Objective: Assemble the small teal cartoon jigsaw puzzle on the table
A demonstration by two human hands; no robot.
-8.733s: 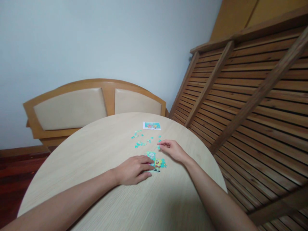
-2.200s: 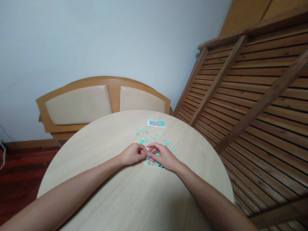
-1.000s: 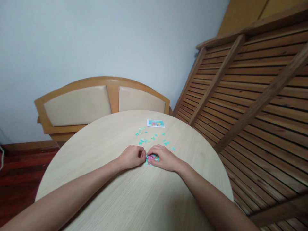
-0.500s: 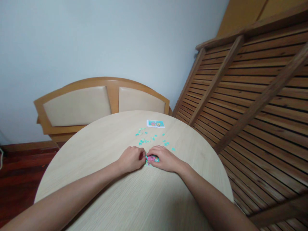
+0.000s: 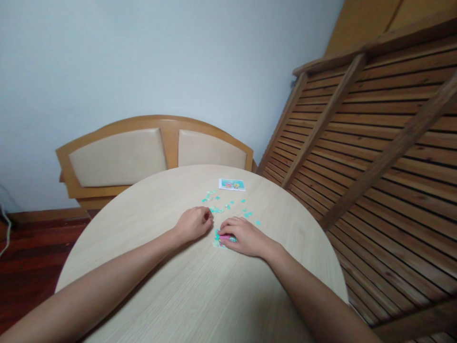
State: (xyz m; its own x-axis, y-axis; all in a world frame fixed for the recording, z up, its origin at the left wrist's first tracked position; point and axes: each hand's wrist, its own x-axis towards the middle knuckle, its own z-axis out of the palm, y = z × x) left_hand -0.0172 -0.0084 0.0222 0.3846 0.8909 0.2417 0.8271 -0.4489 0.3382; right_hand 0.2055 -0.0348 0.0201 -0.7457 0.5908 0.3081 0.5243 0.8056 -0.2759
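A partly joined jigsaw puzzle (image 5: 217, 242), pink and turquoise, lies flat near the middle of the table. My right hand (image 5: 244, 235) rests over its right side, thumb and fingers closed on the joined pieces and covering much of them. Up and to the left of it, apart from the puzzle, is my left hand (image 5: 193, 223). Its fingers are curled with thumb and fingertips together; whether a piece is between them is too small to see. Just beyond it lie several loose turquoise puzzle pieces (image 5: 216, 209).
More loose puzzle pieces (image 5: 247, 214) are scattered to the right. A small picture card (image 5: 232, 184) in the same colours lies toward the far edge of the round wooden table (image 5: 150, 281). Behind stands a padded headboard (image 5: 121, 157); a slatted wooden frame (image 5: 357, 143) leans at the right.
My left hand has moved away from the puzzle's left edge, up and slightly left toward the loose pieces. My right hand stays on the puzzle.
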